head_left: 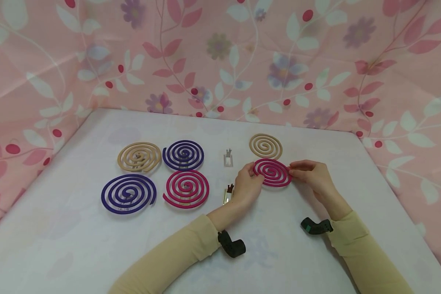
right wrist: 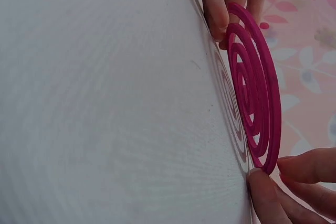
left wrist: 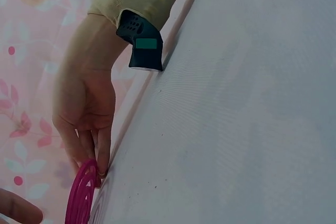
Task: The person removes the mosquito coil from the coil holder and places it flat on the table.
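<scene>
Both hands hold a pink mosquito coil (head_left: 272, 172) by opposite edges, close over the white tabletop. My left hand (head_left: 249, 185) grips its left edge. On the right edge, my right hand (head_left: 312, 175) pinches it between thumb and fingers. The right wrist view shows the coil (right wrist: 257, 87) tilted nearly edge-on, its shadow beside it on the cloth. A tan coil (head_left: 266, 146) lies just behind the held one. Next to the left wrist is a small metal coil stand (head_left: 228, 194), partly hidden by that hand; a second stand (head_left: 228, 159) lies farther back.
To the left, a tan coil (head_left: 126, 150), two dark blue coils (head_left: 174, 148) (head_left: 108, 196) and another pink coil (head_left: 186, 200) sit over small stands. A floral curtain (head_left: 220, 61) borders the table behind and at the sides. Black wrist devices (head_left: 233, 245) (head_left: 316, 226) jut from both cuffs.
</scene>
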Demonstrator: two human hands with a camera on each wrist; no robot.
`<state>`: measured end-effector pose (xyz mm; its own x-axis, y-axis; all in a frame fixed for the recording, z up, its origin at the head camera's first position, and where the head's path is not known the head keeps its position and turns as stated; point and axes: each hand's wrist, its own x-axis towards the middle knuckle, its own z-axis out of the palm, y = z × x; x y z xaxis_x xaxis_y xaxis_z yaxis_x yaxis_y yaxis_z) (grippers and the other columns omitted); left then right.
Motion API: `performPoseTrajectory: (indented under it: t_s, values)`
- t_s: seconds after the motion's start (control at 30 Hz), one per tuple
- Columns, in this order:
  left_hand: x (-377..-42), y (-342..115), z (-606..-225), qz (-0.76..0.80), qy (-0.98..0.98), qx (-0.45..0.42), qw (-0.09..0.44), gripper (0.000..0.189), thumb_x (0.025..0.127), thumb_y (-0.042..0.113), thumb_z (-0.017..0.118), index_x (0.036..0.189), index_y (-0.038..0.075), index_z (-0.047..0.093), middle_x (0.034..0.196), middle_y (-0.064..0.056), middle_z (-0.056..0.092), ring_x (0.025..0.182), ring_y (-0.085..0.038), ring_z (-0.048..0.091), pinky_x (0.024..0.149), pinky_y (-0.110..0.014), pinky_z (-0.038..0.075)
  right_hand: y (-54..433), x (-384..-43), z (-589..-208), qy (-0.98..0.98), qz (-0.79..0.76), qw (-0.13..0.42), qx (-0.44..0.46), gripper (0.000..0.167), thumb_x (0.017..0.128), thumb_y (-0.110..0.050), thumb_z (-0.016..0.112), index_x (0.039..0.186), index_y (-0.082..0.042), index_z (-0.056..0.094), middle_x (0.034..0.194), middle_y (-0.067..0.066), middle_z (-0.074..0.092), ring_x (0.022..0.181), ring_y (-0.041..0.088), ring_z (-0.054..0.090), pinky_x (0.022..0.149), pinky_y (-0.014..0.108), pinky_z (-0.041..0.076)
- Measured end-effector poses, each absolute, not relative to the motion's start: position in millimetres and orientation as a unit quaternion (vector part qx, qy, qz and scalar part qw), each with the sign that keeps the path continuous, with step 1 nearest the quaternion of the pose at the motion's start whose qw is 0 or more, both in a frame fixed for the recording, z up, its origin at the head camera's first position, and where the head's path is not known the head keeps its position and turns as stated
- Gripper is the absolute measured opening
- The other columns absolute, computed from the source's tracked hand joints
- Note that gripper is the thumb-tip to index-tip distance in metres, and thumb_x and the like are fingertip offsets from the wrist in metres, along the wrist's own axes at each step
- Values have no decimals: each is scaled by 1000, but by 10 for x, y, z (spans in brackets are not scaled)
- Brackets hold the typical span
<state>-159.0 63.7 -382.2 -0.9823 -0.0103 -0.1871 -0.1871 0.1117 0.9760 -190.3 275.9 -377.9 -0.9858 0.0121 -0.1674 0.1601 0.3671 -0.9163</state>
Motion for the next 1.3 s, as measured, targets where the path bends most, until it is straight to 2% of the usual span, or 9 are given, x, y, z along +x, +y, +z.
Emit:
performPoseTrajectory:
  t_s: [0.2, 0.37, 0.5, 0.8, 0.93, 1.17, 1.3]
  values:
    - [-1603, 614, -3801, 670, 736, -60, 70, 54, 92, 12, 57, 144, 0, 48, 136, -16, 62, 127, -21, 58, 107, -35, 47, 2748, -1890, -3761, 840, -538, 59, 47, 44, 94, -15, 68, 129, 9, 59, 94, -13, 73, 85, -4, 65, 78, 12, 53]
    - [-1616, 606, -3794, 687, 721, -52, 77, 54, 93, 10, 56, 145, -1, 46, 137, -17, 61, 127, -22, 58, 108, -36, 47, 2737, -1883, -3745, 851, -519, 63, 50, 43, 95, -19, 68, 131, 4, 60, 109, 0, 75, 92, -4, 62, 82, 12, 49]
    - [-1615, 615, -3795, 697, 711, -49, 85, 56, 93, 9, 55, 147, 0, 44, 142, -16, 57, 131, -23, 56, 110, -36, 45, 2731, -1882, -3743, 850, -522, 66, 45, 42, 95, -19, 67, 131, 3, 61, 118, 9, 73, 96, -1, 62, 83, 12, 51]
    - [-1594, 627, -3776, 694, 716, -38, 70, 54, 93, 6, 57, 144, -5, 44, 139, -21, 58, 125, -26, 60, 103, -35, 51, 2734, -1870, -3727, 850, -521, 65, 34, 43, 95, -21, 67, 131, 2, 61, 117, 5, 73, 99, 1, 61, 83, 13, 51]
    - [-1596, 616, -3761, 701, 707, -44, 80, 55, 93, 7, 56, 146, -4, 43, 142, -19, 56, 129, -26, 57, 107, -36, 48, 2729, -1868, -3723, 846, -528, 72, 28, 44, 96, -21, 67, 132, 3, 59, 117, 4, 72, 98, 0, 62, 83, 14, 53]
    - [-1626, 595, -3759, 718, 689, -52, 82, 55, 93, 3, 55, 146, -2, 43, 148, -18, 50, 136, -27, 50, 111, -38, 44, 2721, -1866, -3727, 823, -559, 90, 33, 47, 97, -22, 66, 136, 2, 56, 128, 12, 65, 103, 3, 61, 87, 15, 54]
    - [-1636, 592, -3762, 726, 679, -54, 90, 56, 93, 2, 54, 147, -1, 41, 150, -17, 48, 137, -26, 48, 111, -38, 43, 2723, -1870, -3736, 814, -573, 94, 34, 48, 97, -21, 66, 137, 3, 54, 126, 8, 65, 104, 4, 61, 88, 15, 54]
